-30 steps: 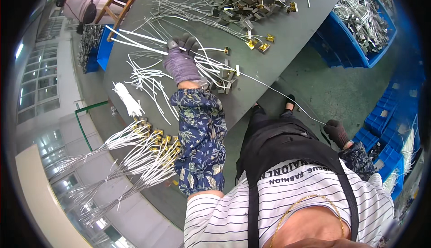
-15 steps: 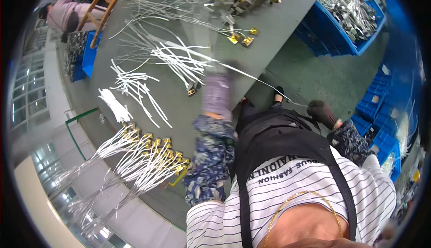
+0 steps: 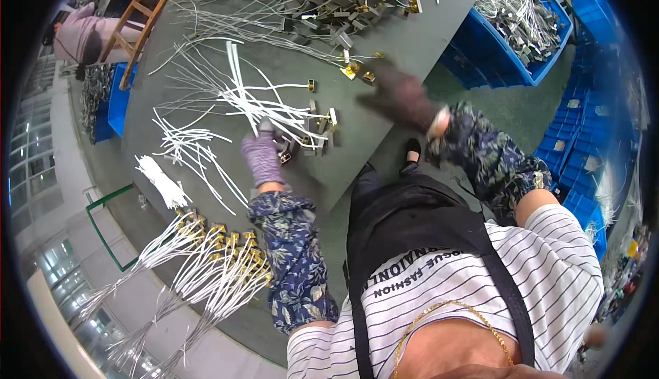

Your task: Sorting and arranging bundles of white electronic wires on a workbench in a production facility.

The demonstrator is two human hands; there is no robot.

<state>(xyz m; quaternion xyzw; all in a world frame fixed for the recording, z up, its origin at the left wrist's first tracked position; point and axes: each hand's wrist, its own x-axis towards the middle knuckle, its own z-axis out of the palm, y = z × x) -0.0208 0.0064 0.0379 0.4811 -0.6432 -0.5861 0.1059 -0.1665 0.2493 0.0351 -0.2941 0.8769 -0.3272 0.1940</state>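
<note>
Has a heap [image 3: 343,5] of dark blocks crowding the table's [image 3: 360,132] far end, a full blue bin [image 3: 504,50] past its right edge, a wooden frame [image 3: 141,10] and a co-worker [image 3: 86,36] past its left edge. Can count three yellow ends [image 3: 350,71] before the right hand [image 3: 405,98] and one bundle of straight tubes [image 3: 162,181] near the left edge. Shows thin wires [image 3: 257,103] in smooth white tubing, knitted gloves [image 3: 262,165], floral cloth sleeves [image 3: 292,255]. Can find the wires between both edges, touched by the left hand [image 3: 262,147]; cannot tell whether grasped. Has the right hand blurred over the right edge; cannot tell whether clenched or released.
</note>
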